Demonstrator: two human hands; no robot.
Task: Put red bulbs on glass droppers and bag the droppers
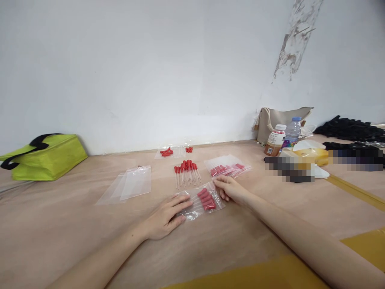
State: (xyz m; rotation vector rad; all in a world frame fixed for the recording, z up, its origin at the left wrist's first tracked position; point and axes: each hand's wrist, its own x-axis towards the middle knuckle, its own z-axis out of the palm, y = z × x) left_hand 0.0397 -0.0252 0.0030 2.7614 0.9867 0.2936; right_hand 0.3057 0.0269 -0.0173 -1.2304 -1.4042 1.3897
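Observation:
A clear zip bag (195, 208) lies on the brown table covering, holding several droppers with red bulbs (207, 199), bulbs to the right. My left hand (168, 214) rests flat over the bag's left end, its fingers stretched out. At the upper right corner, my right hand (231, 189) has thumb and fingers closed on the bag's edge. Just beyond stands out a group of loose droppers (187, 171), red bulbs pointing away from me. Filled zip bags (227, 167) lie stacked behind my right hand. Flat zip bags (136, 182) without visible contents overlap to the left.
By the wall, small red pieces (166, 152) lie on clear plastic. A lime-green bag (49, 156) with black handles sits far left. At right are a brown drink bottle (275, 140), a water bottle (293, 128), a beige bag (267, 120) and black items (350, 128).

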